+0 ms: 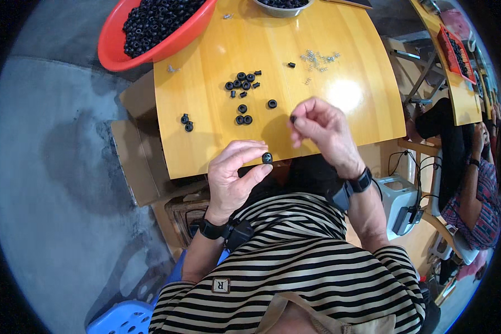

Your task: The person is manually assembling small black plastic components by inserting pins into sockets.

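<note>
My left hand [232, 177] is closed in a pinch at the near edge of the yellow table. Between its thumb and fingers sits a round black cap [267, 158] with something shiny in its face. To the right and a little farther in, my right hand [324, 129] pinches a small black plug [293, 119]. On the tabletop ahead lie several black rings [246, 85] with small black plugs [243, 95] among them. One ring [272, 104] rests apart, close to my right fingers. Small shiny pieces [317, 60] are scattered farther right.
A red basin [188, 40] heaped with black parts stands at the far left, and a metal bowl [281, 11] at the far edge. Cardboard boxes [142, 131] stand left of the table [367, 67]. At right, another person [473, 195] sits by a table with a red tray [450, 58].
</note>
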A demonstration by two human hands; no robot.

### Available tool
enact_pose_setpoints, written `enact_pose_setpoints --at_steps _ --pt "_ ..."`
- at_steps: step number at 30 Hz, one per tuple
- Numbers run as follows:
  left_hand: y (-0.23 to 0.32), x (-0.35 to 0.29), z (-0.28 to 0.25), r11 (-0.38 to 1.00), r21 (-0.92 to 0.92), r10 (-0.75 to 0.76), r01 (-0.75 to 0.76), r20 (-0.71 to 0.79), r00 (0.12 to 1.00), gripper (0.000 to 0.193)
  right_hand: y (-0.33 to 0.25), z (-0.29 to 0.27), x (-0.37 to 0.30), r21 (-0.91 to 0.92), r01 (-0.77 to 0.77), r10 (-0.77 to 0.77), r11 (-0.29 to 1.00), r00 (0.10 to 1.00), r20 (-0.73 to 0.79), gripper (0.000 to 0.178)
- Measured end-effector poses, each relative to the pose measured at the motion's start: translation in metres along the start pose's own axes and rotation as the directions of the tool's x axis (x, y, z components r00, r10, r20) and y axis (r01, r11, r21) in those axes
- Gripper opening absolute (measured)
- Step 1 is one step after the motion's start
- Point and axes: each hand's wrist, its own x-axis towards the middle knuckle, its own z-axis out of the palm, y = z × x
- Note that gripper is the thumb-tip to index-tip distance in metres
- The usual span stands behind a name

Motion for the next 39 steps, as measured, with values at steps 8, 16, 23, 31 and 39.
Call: enact_pose_setpoints --at_steps 8,16,23,31,39 --pt "0.010 0.000 0.015 1.000 -0.008 0.021 -0.021 0.079 0.997 0.029 0.024 0.016 -0.044 0.295 -0.046 0.041 0.954 0.999 0.023 0.017" --pt "0.016 -0.008 0.016 0.999 -0.049 -0.014 0.017 0.071 0.997 0.031 0.019 0.026 -0.050 0.160 0.090 -0.087 0.983 0.996 -0.028 0.014" --pt "0.014 -0.008 0.016 0.999 -0.042 0.008 -0.006 0.046 0.999 0.029 0.014 0.030 -0.049 0.162 0.107 -0.098 0.981 0.993 -0.066 0.015" --pt "0.015 -0.002 0.012 0.998 -0.067 0.008 0.000 0.118 0.993 0.033 0.015 0.021 -0.051 0.102 0.069 -0.066 0.992 0.997 -0.032 0.015" --pt "0.013 0.002 0.014 0.998 -0.051 0.024 -0.021 0.061 0.998 0.030 0.012 0.026 -0.049 0.034 0.192 -0.189 0.981 0.980 -0.068 0.018"
